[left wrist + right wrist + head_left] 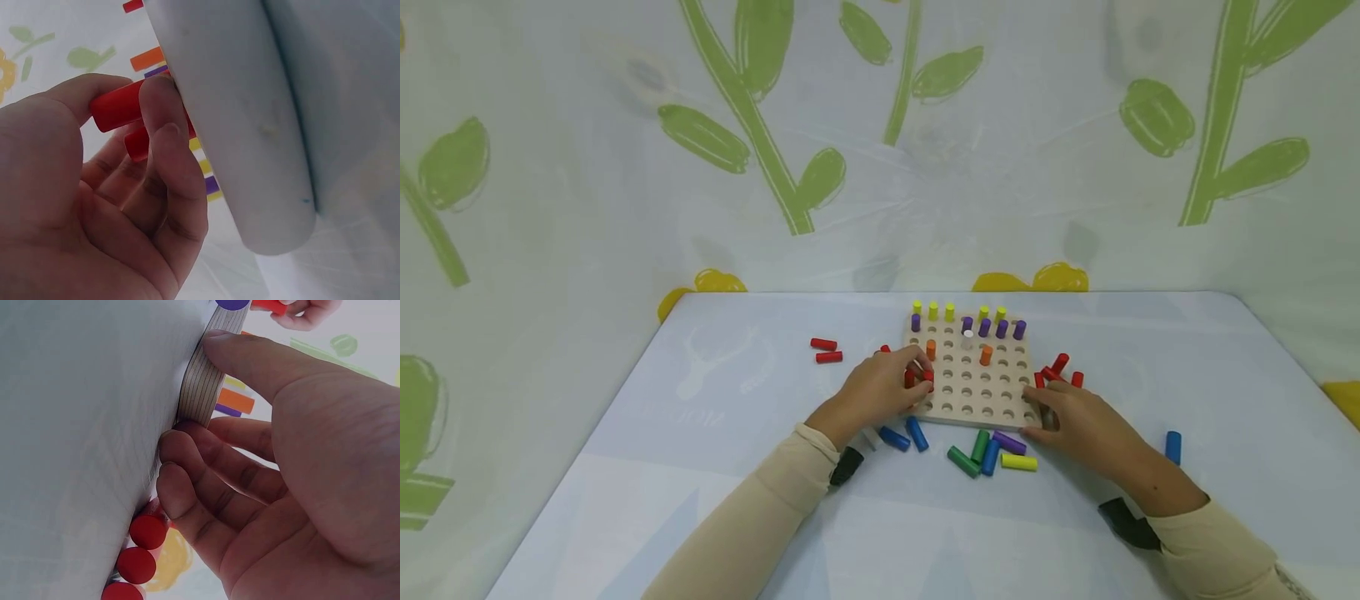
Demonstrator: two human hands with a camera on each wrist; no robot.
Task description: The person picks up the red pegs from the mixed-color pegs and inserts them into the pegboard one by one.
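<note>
Our left hand (pixel 880 387) pinches a red peg (pixel 119 106) at its fingertips, the fingers bent and closed to the peg's thickness, over the left part of the pegboard (pixel 957 400). Our right hand (pixel 1078 421) grips the board's near right corner, thumb on the near edge and fingers partly curled. Yellow pegs (pixel 950 312) stand along the board's far edge; loose red pegs (pixel 1060 363) lie just right of it, green pegs (pixel 964 462) in front. We judge the pegs light, stiff and smooth, apt to roll or slip, so best pinched mid-length. The board looks rigid, wooden and sturdy; its corners or edges give us the surest hold.
</note>
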